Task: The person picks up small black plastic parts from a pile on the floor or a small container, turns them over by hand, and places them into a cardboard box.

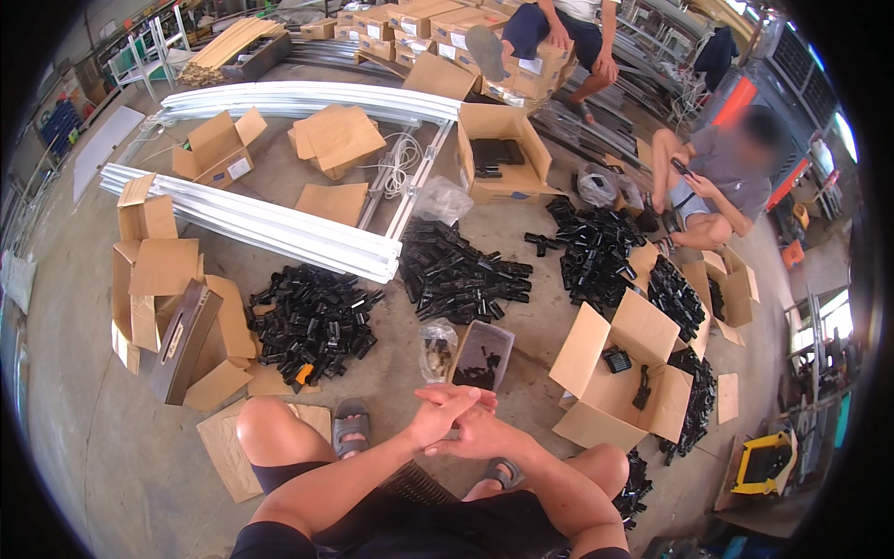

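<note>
My left hand (443, 415) and my right hand (488, 436) are clasped together in front of my body, fingers folded across each other. Both are closed, and no object shows in them. Just beyond them stands a grey plastic tub (491, 337) with a few small black parts inside. Beside the tub lies a clear plastic bag (436, 347) with small pieces in it. Past these, heaps of black plastic fittings cover the floor: a left heap (312, 321), a middle heap (456, 275) and a right heap (596, 252).
An open cardboard box (596, 410) holding black parts stands at my right. More open boxes (219, 345) are at the left. White metal rails (251, 219) lie beyond. One person (717, 177) sits at the right with a phone; another person (568, 37) sits by stacked cartons (410, 28).
</note>
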{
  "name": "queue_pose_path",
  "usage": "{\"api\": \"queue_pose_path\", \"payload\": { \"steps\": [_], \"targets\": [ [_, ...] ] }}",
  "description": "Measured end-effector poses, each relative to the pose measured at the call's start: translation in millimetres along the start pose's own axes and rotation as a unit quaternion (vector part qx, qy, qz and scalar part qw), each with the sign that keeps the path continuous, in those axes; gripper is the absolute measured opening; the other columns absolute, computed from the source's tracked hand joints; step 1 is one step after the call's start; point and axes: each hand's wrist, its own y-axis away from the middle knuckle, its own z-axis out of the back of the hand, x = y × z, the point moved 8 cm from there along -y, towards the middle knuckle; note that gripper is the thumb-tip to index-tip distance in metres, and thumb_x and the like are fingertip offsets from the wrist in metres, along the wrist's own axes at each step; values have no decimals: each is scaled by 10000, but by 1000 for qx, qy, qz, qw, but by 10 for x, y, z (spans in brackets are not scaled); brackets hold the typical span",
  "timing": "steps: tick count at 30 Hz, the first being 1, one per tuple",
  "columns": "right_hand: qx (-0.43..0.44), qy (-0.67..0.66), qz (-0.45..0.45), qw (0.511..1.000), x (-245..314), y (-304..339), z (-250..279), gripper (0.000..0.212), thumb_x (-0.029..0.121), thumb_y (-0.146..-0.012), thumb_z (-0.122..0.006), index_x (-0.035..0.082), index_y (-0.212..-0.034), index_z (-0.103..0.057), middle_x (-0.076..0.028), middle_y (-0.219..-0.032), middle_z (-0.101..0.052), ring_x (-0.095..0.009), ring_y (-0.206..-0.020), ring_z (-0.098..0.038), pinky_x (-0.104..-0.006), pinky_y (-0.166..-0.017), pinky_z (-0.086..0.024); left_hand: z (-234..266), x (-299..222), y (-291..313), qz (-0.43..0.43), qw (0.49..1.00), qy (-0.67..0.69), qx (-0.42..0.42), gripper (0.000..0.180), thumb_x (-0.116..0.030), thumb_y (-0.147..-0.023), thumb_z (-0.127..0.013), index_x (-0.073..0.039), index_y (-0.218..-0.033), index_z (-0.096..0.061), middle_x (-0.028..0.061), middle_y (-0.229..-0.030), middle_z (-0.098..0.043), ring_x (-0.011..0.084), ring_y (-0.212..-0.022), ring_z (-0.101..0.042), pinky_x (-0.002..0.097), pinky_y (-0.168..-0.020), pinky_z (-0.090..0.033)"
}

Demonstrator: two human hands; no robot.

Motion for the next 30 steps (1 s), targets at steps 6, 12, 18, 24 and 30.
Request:
{"api": "queue_pose_path", "payload": {
  "steps": [6,12,18,24,30],
  "targets": [
    [-26,45,-1,999,-496,-23,-302,833,313,-735,-852,114,-1470,-513,-199,-1459,-509,-401,-1359,-483,-516,-1124,-399,25,14,-28,-6,1000,-10,16,545,-435,-1032,-572,70,-1220,-652,200,-1163,-682,286,-1090,-675,422,-945,-558],
    [-8,9,8,1000,-93,7,-37,1042,336,-590,-923,100,-1494,-462,-235,-1507,-452,-441,-1386,-434,-534,-1126,-393,1,7,-23,-5,1000,-8,16,549,-443,-1033,-565,68,-1211,-656,192,-1154,-684,278,-1084,-675,420,-932,-559],
    [5,38,-20,999,-85,34,-50,1055,337,-611,-907,87,-1515,-425,-240,-1529,-432,-439,-1404,-418,-542,-1127,-395,-24,-32,-9,-6,1000,-14,11,541,-446,-1033,-556,64,-1168,-676,181,-1133,-687,263,-1061,-674,413,-911,-558],
    [27,-92,-20,995,-438,-88,-264,942,330,-764,-884,104,-1542,-404,-211,-1483,-445,-381,-1335,-515,-458,-987,-550,-25,13,-31,-4,999,-11,40,501,-418,-1047,-547,42,-1206,-667,160,-1170,-681,247,-1118,-653,394,-947,-540],
    [-35,87,13,996,-258,-79,-136,666,247,-823,-776,75,-1425,-546,-185,-1394,-572,-352,-1278,-566,-460,-1073,-456,-77,-66,16,-19,996,-56,64,559,-340,-1037,-604,32,-1437,-486,199,-1357,-579,289,-1252,-594,406,-1018,-512]
  ]
}}
